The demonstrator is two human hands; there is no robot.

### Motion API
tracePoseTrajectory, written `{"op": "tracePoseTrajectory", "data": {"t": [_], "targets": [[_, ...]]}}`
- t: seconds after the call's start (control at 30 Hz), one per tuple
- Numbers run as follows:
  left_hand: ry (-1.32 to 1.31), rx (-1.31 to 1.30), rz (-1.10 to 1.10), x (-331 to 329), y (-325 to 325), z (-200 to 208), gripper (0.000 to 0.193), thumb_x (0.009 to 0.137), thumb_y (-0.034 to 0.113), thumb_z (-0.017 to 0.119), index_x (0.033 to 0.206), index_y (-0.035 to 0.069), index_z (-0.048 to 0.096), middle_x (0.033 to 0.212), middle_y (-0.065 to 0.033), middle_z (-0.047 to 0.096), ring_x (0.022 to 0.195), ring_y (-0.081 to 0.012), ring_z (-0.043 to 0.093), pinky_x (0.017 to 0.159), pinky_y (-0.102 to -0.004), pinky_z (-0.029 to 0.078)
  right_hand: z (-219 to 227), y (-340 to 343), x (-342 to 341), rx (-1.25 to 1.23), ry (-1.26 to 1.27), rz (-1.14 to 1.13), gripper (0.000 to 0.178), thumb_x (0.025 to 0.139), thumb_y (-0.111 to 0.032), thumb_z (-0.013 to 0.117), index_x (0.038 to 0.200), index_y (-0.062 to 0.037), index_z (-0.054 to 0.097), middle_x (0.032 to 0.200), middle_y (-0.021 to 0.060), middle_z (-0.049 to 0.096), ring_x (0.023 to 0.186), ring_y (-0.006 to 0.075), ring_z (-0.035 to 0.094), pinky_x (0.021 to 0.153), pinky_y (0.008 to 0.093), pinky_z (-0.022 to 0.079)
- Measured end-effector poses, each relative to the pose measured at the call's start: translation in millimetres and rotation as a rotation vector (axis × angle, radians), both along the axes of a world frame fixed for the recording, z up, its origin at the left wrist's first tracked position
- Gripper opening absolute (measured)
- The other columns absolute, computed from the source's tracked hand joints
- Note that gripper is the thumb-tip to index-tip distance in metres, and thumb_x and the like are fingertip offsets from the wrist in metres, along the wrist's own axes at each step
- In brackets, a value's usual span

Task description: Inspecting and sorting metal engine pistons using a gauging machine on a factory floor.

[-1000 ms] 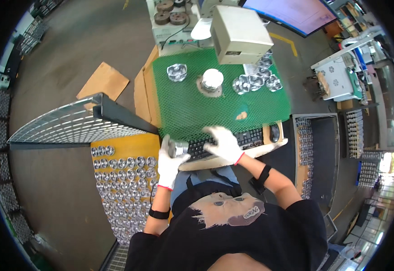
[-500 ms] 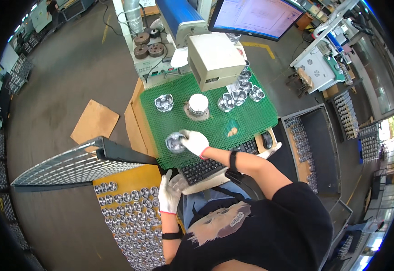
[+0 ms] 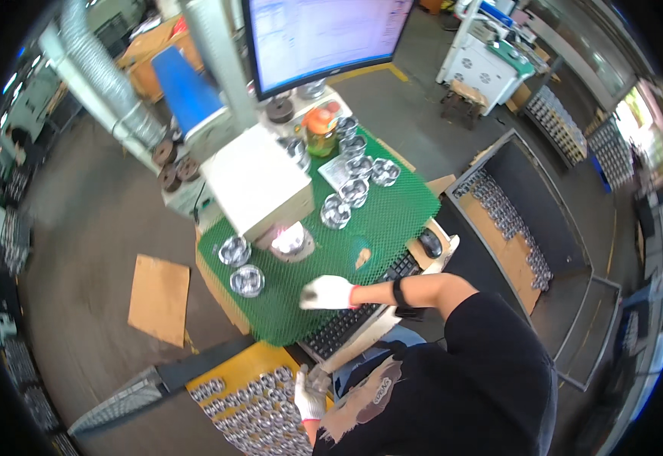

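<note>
My right hand, in a white glove with greyed fingertips, hovers over the green mesh mat beside the keyboard. Its fingers point left, loosely bent, with no object in them. To its left stand two shiny metal pistons, the nearer piston and the farther piston. Under the boxy cream machine head another piston sits on a round fixture, with a bright pinkish glow at its top. My gloved left hand is low by the mat's near corner, thumb and fingers apart, beside the yellow board of pistons.
Several pistons cluster at the mat's right, near an orange-lidded jar. A keyboard and mouse line the near edge. The monitor rises behind. A yellow board bears rows of pistons; a metal bin stands right.
The piston from my right hand now stands on the mat's left side, let go. That hand has drawn away from it. The view has shifted, and a glow shows at the fixture.
</note>
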State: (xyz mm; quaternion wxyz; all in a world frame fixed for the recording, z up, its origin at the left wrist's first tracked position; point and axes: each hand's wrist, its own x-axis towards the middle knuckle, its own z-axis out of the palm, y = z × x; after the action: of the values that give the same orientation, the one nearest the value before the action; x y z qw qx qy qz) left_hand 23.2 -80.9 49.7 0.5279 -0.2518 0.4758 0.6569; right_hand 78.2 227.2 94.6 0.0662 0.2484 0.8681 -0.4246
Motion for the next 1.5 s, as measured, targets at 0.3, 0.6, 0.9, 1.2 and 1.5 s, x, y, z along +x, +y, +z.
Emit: {"op": "tracePoseTrajectory", "data": {"t": [0.3,0.6,0.9,1.2,1.5], "targets": [[0.129,0.070,-0.262,-15.0,88.8,19.0,0.048,0.093,0.033,0.061,0.128,0.004,0.046,0.105,-0.0186,0.058,0.092,-0.0309,0.060,0.074,-0.0424,0.053,2.8,145.2,9.5,0.807,-0.011,-0.429,0.026,0.075,-0.034,0.063,0.067,-0.0089,0.066,0.065,0.0140,0.063,0.060,0.0334,0.062,0.058,0.0463,0.047],[0.299,0.124,-0.257,-28.3,52.1,12.3,0.056,0.093,0.034,0.060,0.135,0.001,0.042,0.115,-0.0229,0.057,0.099,-0.0328,0.061,0.082,-0.0433,0.053,-3.4,112.7,51.3,0.271,0.182,-0.494,0.033,0.080,-0.037,0.060,0.093,-0.0085,0.069,0.081,0.0176,0.067,0.072,0.0373,0.065,0.066,0.0452,0.052],[0.137,-0.069,-0.083,-5.6,0.5,-1.6,0.044,0.090,0.029,0.067,0.125,0.007,0.054,0.104,-0.0144,0.063,0.087,-0.0234,0.064,0.066,-0.0338,0.055,4.1,-10.4,106.9,-1.439,0.186,-0.918,0.039,0.095,-0.029,0.055,0.122,-0.0011,0.054,0.107,0.0152,0.064,0.095,0.0262,0.064,0.084,0.0419,0.052],[0.244,0.594,0.099,0.4,73.6,120.2,0.055,0.088,0.010,0.065,0.137,0.003,0.040,0.127,-0.0109,0.055,0.109,-0.0209,0.057,0.094,-0.0325,0.046,129.2,-93.9,-2.6,-1.909,0.518,-0.628,0.036,0.096,-0.032,0.057,0.121,-0.0063,0.055,0.102,0.0070,0.063,0.088,0.0194,0.058,0.082,0.0342,0.048],[1.869,-0.242,-0.048,-14.8,59.9,155.5,0.050,0.062,-0.006,0.056,0.111,0.001,0.063,0.109,-0.0200,0.062,0.099,-0.0349,0.061,0.093,-0.0415,0.047,103.9,-99.2,9.7,-1.852,0.261,-0.295,0.034,0.098,-0.032,0.055,0.124,-0.0107,0.053,0.118,0.0061,0.060,0.111,0.0210,0.056,0.096,0.0416,0.047]]}}
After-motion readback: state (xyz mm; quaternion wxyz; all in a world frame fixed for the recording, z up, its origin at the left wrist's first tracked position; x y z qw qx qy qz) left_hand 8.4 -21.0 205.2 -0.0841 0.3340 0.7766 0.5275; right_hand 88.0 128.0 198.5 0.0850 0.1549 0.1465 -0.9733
